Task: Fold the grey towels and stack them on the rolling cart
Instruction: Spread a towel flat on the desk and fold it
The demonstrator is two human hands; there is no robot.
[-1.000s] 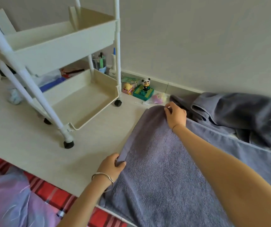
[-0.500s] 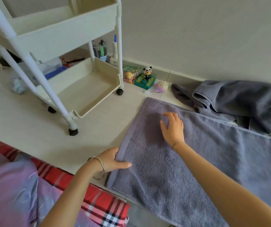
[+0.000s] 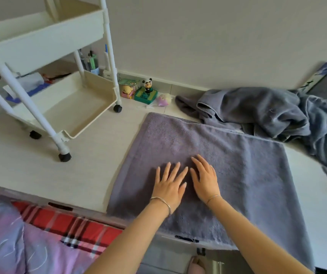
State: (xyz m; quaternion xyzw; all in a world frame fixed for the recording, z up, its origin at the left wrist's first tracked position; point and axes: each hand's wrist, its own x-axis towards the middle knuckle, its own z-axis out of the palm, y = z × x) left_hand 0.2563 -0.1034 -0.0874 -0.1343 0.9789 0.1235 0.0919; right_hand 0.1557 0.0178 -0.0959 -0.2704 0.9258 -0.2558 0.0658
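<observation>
Left grip: released, fingers straight, lying flat on the towel.
Right grip: released and flat, just beside the left.
Towel: spread under both grips, its near edge hanging over the surface edge behind the wrists.
Pile: loose towels beyond and right of the grips, touching the spread towel's far edge.
Cart: ahead-left of the grips, well apart.
Risk 1: a pull toward the wrists could slide the overhang further off the edge.
Risk 2: a fold could snag the pile.
Risk 3: the wheeled cart may roll when loaded.
</observation>
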